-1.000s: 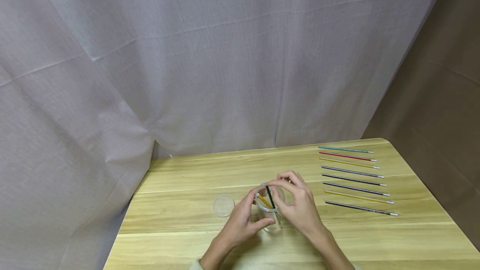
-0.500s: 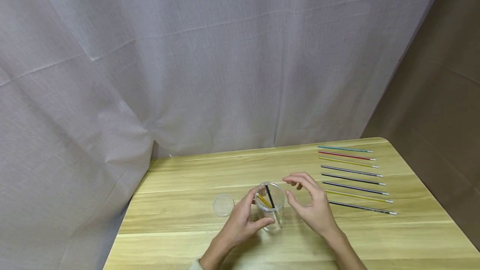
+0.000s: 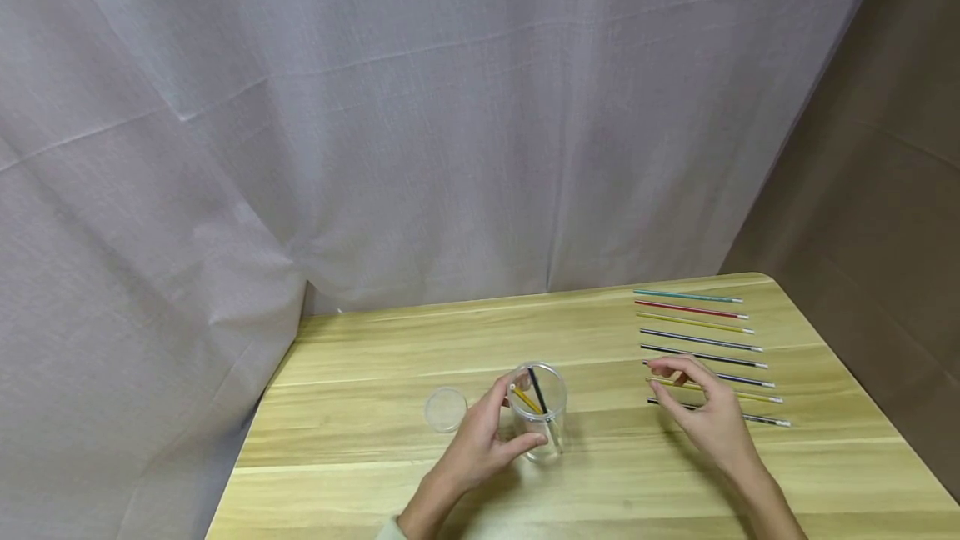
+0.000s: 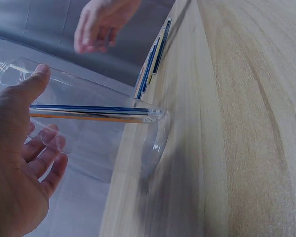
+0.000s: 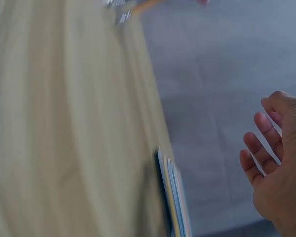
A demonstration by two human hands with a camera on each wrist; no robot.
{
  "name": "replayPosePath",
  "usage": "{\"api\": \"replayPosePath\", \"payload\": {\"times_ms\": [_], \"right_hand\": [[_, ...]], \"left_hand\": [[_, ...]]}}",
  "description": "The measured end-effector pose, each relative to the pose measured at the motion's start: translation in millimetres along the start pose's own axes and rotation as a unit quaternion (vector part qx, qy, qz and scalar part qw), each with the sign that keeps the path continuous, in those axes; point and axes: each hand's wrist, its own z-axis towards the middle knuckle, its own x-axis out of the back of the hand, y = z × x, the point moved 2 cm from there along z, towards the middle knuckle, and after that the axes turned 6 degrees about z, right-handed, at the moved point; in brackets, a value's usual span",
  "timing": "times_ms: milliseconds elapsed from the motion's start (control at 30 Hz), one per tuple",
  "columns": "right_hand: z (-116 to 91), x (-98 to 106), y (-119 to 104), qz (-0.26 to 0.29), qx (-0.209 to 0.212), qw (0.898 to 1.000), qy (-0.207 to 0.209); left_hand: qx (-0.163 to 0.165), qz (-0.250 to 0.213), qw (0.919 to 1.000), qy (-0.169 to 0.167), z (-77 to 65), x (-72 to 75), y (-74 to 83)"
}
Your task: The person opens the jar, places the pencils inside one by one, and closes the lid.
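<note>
My left hand holds a clear plastic jar upright on the table, thumb on the near side and fingers round the far side. Inside lean a black pencil and a yellow pencil. Their lower ends show through the jar wall in the left wrist view. To the right, my right hand hovers over the near end of a row of pencils, fingers loosely bent and thumb apart. Nothing is in that hand in the right wrist view. It partly covers a yellow pencil and a black pencil.
A round clear lid lies left of the jar. Farther back in the row are a teal pencil, a red pencil and several others, spaced side by side. Grey cloth hangs behind the wooden table.
My right hand has let go of the black pencil in the jar and moved right to above the row of pencils. The left hand and the jar have stayed in place.
</note>
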Motion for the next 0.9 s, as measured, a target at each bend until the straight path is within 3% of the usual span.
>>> {"api": "replayPosePath", "payload": {"times_ms": [200,467,900], "right_hand": [[-20,35,21,-0.062,-0.044,0.997,-0.002],[-44,68,48,-0.103,-0.059,0.993,-0.023],[-53,88,64,-0.228,-0.014,0.973,-0.039]], "left_hand": [[0.007,0.000,1.0000,-0.004,0.3,0.2,0.8],[0.016,-0.001,0.9998,-0.009,1.2,1.1,1.0],[0.017,-0.013,0.9997,-0.010,0.1,-0.5,0.3]]}}
